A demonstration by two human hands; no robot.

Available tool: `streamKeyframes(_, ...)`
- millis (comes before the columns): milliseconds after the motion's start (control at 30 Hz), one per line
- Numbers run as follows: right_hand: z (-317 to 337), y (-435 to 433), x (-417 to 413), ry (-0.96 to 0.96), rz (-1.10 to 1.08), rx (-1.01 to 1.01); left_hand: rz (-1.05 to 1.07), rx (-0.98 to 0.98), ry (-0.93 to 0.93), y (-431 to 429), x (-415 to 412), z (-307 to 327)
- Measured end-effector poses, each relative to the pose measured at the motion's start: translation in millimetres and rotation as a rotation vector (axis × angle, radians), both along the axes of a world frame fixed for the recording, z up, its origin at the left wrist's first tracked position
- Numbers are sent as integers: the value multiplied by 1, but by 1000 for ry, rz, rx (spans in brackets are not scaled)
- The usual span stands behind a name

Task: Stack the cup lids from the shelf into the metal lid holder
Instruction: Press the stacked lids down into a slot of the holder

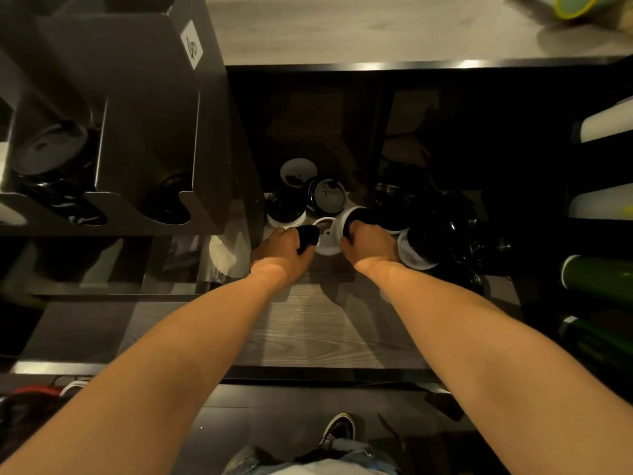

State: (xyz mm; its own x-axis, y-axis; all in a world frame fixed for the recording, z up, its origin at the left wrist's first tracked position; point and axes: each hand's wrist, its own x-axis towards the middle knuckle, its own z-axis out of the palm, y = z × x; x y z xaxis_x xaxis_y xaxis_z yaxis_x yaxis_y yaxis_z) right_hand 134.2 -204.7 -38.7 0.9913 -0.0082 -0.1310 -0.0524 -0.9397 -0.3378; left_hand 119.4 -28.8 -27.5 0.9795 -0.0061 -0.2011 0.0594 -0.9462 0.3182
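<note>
Shoe (339,428): a dark shoe with a pale sole on the floor, nearest the viewer, below and between the forearms.
Shelf (308,330): a grey wood-grain board. Both arms reach over its front edge.
Left hand (279,246): its fingers are curled around a black lid (308,236), pinching it at the fingertips.
Right hand (368,243): its fingers are curled over the near end of a stack of lids (356,216) lying on its side, black with a white rim.
White lid (327,240): round and flat on the shelf between the two hands, touching the black lid.
Right stack (421,246): glossy black lids with a white end, just right of the right hand.
Far lids (286,209): a short black stack on a white base just beyond the left hand. Behind it lie a black lid face-up and a white one.
Metal lid holder (147,108): grey sheet metal with curved front cut-outs and a white label, up and left of the left hand. Black lids (48,152) sit in its slots.
Table (342,29): a pale top beyond the shelf opening, farthest away.
</note>
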Motion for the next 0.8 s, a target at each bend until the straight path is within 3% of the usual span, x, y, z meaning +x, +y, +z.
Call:
streamKeyframes(167,19,-3,9,123,101,-60,-15,-71,-22,1,4,8)
streamKeyframes(333,29,-10,16,212,91,50,-4,-85,-23,-1,8,17)
streamKeyframes(567,31,-11,12,169,-13,205,26,-153,-32,-1,10,21)
streamKeyframes(800,43,-13,1,117,-43,197,13,-207,-49,-5,8,27)
